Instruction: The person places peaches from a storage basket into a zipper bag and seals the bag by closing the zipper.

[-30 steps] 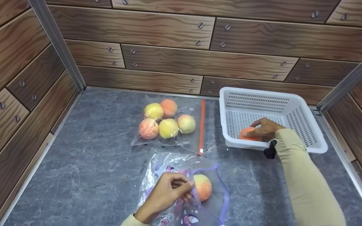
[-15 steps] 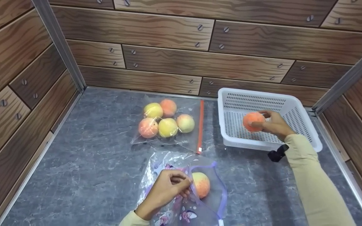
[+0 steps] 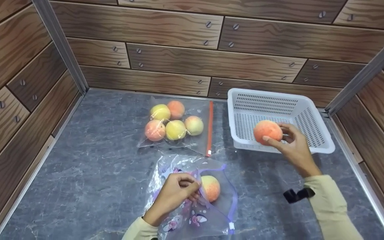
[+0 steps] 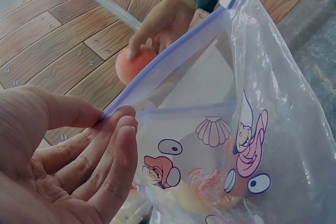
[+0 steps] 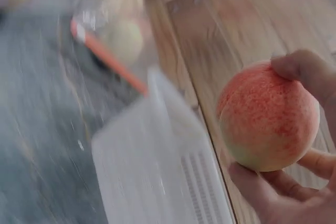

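Peach (image 3: 267,131) gripped above basket (image 3: 315,146)

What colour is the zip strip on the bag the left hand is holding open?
Pale purple, on the cartoon-printed bag pinched by the left hand; clearest in the left wrist view.

Orange-pink peach (image 3: 267,131) held above basket, printed bag (image 3: 195,196) open

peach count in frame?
7. Five in the orange-zip bag. One in the purple-zip bag, whose rim the left hand pinches. One held by the right hand. Basket looks empty.
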Available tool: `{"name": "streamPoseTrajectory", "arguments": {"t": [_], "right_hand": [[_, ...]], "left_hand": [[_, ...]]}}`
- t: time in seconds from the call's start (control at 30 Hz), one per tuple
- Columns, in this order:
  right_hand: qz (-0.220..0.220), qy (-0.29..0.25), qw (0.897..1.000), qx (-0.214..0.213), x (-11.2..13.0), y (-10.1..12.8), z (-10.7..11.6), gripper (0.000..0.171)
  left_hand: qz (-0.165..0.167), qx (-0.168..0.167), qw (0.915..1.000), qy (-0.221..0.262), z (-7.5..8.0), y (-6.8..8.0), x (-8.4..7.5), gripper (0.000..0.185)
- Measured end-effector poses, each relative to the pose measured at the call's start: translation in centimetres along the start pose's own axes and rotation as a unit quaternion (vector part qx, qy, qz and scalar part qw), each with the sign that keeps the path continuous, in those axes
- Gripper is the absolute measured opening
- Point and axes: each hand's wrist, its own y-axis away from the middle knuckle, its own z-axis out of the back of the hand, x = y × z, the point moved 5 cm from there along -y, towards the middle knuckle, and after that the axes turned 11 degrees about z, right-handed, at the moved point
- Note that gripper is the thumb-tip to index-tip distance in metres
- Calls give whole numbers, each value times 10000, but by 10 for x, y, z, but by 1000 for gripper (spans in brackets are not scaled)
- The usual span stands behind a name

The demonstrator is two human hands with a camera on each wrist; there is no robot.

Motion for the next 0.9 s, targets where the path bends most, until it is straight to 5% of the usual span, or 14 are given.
{"name": "streamPoseTrajectory", "arguments": {"t": [0.27,0.47,0.9], "right_hand": [[-573,-1312,9893,-269,20,50,-21,60],[-832,-2096,9742,110,21,81,-44,62],[-784,-2155,9613,1529,26,114,-78,59]], "left_hand": [[-72,-5,9999,97,-2,0,-2,15],[-63,-12,10000,50,-4,1,-2,18],[-117,-53,9999,14,-8,2,-6,19]]}}
